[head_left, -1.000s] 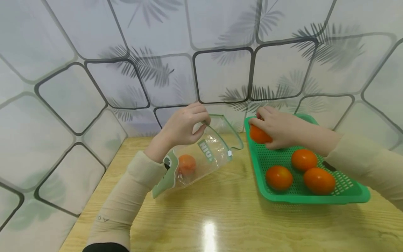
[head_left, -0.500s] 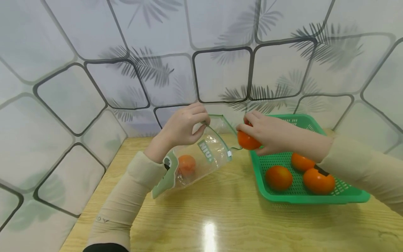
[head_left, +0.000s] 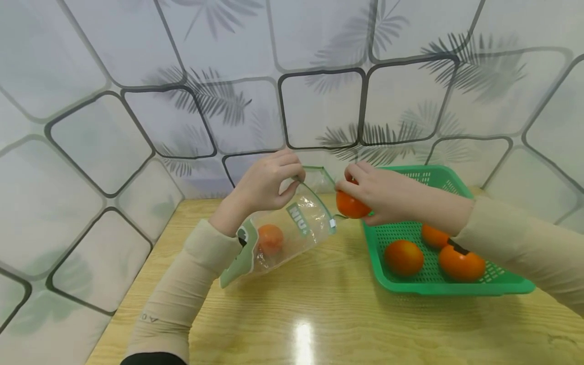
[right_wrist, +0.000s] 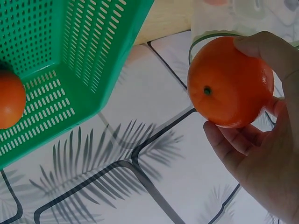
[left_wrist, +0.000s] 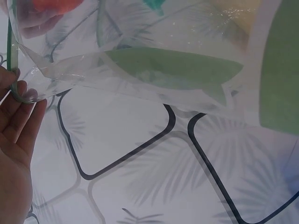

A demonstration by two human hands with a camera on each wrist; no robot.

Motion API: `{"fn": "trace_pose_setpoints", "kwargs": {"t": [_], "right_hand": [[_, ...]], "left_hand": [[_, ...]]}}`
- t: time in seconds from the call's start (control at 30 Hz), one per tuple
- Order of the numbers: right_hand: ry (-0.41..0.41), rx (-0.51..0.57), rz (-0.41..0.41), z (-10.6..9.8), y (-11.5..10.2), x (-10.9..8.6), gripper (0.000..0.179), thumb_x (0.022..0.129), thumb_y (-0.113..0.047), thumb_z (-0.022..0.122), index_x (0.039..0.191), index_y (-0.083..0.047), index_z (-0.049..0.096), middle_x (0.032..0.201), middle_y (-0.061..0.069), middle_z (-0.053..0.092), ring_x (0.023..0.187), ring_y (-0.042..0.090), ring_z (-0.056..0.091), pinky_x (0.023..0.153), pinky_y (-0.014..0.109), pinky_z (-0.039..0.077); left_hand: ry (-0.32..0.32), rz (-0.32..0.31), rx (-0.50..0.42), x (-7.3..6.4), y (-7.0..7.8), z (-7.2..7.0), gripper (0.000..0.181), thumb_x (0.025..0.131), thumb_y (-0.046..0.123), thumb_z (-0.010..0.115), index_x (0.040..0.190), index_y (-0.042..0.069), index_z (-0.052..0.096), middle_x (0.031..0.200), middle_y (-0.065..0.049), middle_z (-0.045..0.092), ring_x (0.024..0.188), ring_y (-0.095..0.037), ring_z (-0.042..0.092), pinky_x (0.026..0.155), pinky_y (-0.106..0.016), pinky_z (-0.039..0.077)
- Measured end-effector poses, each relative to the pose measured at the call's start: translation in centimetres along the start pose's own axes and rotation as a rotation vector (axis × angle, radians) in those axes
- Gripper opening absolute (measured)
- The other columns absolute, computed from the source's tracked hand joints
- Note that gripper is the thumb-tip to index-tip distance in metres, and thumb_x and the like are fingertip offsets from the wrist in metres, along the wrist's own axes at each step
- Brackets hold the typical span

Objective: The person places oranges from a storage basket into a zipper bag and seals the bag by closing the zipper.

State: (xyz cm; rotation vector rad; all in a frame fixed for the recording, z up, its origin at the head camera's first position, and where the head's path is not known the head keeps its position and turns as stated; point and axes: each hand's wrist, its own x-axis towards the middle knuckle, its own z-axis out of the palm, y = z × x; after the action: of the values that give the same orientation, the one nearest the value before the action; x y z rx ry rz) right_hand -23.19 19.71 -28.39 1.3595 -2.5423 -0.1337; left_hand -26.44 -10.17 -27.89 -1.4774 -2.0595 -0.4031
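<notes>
My left hand (head_left: 271, 180) pinches the rim of a clear zip bag (head_left: 292, 243) with a green edge, keeping its mouth spread apart. Inside the bag lies one orange (head_left: 270, 239). My right hand (head_left: 380, 192) grips another orange (head_left: 351, 204) at the bag's mouth, just left of the green basket's rim. In the right wrist view, thumb and fingers curl round that orange (right_wrist: 229, 84), whose stem end shows. The left wrist view has the fingers (left_wrist: 21, 121) on the bag's rim, with the held orange (left_wrist: 56, 5) blurred behind the plastic.
A green perforated basket (head_left: 451, 289) stands on the wooden table (head_left: 274, 319) at the right. It holds a few oranges (head_left: 404, 258), partly covered by my right forearm. A patterned wall covering (head_left: 319, 111) rises behind and to the left. A white slider (head_left: 332, 222) sits on the bag's zip.
My right hand has carried an orange leftward from above the basket to the bag's mouth. The left hand and bag have stayed in place.
</notes>
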Motion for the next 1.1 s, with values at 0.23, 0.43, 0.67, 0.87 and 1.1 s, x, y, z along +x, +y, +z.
{"fn": "trace_pose_setpoints", "kwargs": {"t": [0.23, 0.43, 0.67, 0.87, 1.1], "right_hand": [[0.006, -0.031, -0.020, 0.3, 0.0, 0.3, 0.070, 0.070, -0.023, 0.093, 0.131, -0.013, 0.059, 0.120, 0.014, 0.054, 0.105, 0.030, 0.054, 0.081, 0.039, 0.061], [0.012, -0.032, -0.042, 0.6, 0.0, 0.7, 0.075, 0.070, -0.024, 0.095, 0.135, -0.012, 0.059, 0.122, 0.015, 0.055, 0.106, 0.030, 0.056, 0.082, 0.040, 0.061], [0.006, -0.011, -0.059, 0.7, 0.0, 0.9, 0.080, 0.071, -0.021, 0.097, 0.141, -0.012, 0.058, 0.123, 0.014, 0.055, 0.106, 0.029, 0.055, 0.080, 0.037, 0.059], [0.017, 0.003, -0.063, 0.7, -0.1, 1.0, 0.080, 0.071, -0.017, 0.096, 0.142, -0.013, 0.059, 0.125, 0.014, 0.055, 0.109, 0.030, 0.055, 0.079, 0.038, 0.060], [0.030, 0.068, -0.056, 1.0, -0.3, 1.1, 0.078, 0.075, -0.014, 0.093, 0.145, -0.013, 0.058, 0.126, 0.014, 0.056, 0.110, 0.029, 0.056, 0.071, 0.034, 0.060]], "left_hand": [[0.010, 0.002, -0.003, 0.0, -0.1, 0.0, 0.011, 0.092, 0.002, 0.058, 0.090, 0.007, 0.068, 0.090, -0.006, 0.066, 0.087, -0.024, 0.060, 0.079, -0.038, 0.053], [0.004, -0.002, -0.004, 0.0, -0.1, -0.1, 0.009, 0.091, 0.001, 0.061, 0.090, 0.007, 0.068, 0.090, -0.006, 0.066, 0.088, -0.025, 0.060, 0.081, -0.038, 0.053], [0.016, 0.005, -0.010, 0.0, -0.3, -0.1, 0.010, 0.089, -0.002, 0.061, 0.089, 0.007, 0.067, 0.089, -0.005, 0.066, 0.091, -0.025, 0.061, 0.083, -0.039, 0.054], [0.017, 0.002, -0.005, 0.0, -0.3, -0.2, 0.011, 0.088, -0.003, 0.062, 0.089, 0.007, 0.067, 0.089, -0.006, 0.067, 0.089, -0.025, 0.061, 0.082, -0.038, 0.054], [0.015, -0.007, -0.005, -0.1, -0.2, -0.2, 0.011, 0.088, -0.003, 0.063, 0.089, 0.007, 0.067, 0.089, -0.006, 0.066, 0.089, -0.025, 0.060, 0.082, -0.038, 0.053]]}}
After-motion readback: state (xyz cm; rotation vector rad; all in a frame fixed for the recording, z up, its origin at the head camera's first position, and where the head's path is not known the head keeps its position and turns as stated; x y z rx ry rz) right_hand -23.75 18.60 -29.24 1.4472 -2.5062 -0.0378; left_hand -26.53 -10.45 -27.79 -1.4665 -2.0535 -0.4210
